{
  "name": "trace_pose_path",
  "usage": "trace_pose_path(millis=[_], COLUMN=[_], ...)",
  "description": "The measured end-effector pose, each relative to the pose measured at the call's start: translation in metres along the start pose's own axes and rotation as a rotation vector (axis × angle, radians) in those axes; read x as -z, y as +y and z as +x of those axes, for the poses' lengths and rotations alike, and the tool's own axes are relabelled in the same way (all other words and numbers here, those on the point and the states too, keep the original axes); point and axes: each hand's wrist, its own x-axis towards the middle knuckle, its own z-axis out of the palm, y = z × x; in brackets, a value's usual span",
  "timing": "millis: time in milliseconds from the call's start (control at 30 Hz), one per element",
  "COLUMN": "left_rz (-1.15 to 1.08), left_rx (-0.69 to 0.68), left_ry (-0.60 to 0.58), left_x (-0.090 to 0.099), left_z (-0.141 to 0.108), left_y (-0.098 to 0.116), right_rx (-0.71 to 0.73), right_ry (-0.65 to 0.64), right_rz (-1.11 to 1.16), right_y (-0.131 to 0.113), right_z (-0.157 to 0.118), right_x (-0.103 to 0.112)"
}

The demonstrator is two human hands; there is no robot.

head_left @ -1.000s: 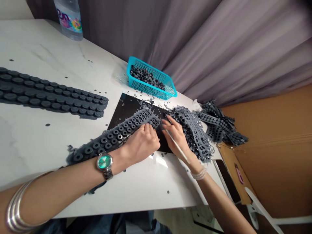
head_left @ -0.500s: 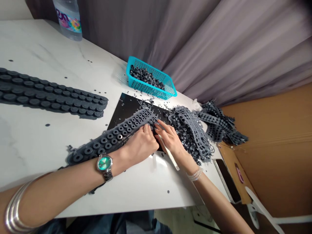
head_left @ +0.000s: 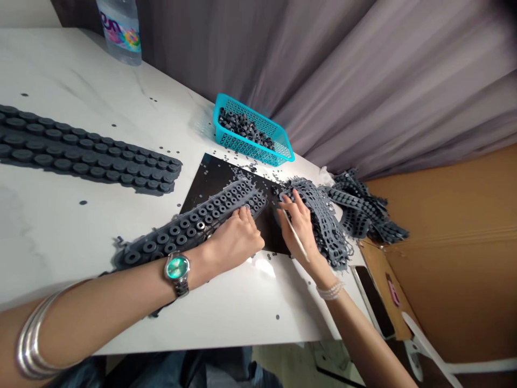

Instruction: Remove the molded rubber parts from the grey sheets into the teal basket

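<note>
My left hand (head_left: pixel 237 233) is closed at the near edge of a dark grey rubber strip (head_left: pixel 189 220) with rows of ring-shaped pieces, its fingertips pressed on the strip. That strip slants across a black mat (head_left: pixel 204 178). My right hand (head_left: pixel 299 229) keeps a thin white stick (head_left: pixel 297 237) in its grip, the stick lying across the palm side of the fingers. It is over the left side of a heap of loose black rings and perforated rubber sheet (head_left: pixel 323 215). What its fingertips touch I cannot make out.
A turquoise basket (head_left: pixel 283 154) of black rings stands at the back. A second studded strip (head_left: pixel 89 148) lies left. More strips (head_left: pixel 363 210) are piled right. A water bottle (head_left: pixel 121 32), a phone (head_left: pixel 374 302) and small black discs are also around.
My right hand has moved right, from the strip's edge to the heap of rings, with the white stick still in it. My left hand stays on the strip.
</note>
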Motion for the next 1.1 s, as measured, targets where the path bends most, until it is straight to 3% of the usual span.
trace_pose_path(millis=[267,800,933,1100], left_rz=[-0.02,-0.075,-0.077,-0.089], left_rx=[-0.014,-0.006,-0.007,0.009], left_ry=[-0.035,-0.045,-0.047,-0.022], left_x=[0.005,0.008,0.008,0.007], left_z=[0.001,0.004,0.004,0.005], left_y=[-0.002,-0.003,-0.003,-0.002], right_rx=[0.327,0.43,0.31,-0.134], right_ry=[-0.141,-0.266,-0.136,0.214], right_rz=[0.079,0.016,0.099,0.121], right_y=[-0.024,-0.021,-0.019,0.011], right_z=[0.015,0.02,0.017,0.006], right_x=[-0.004,-0.008,-0.016,-0.02])
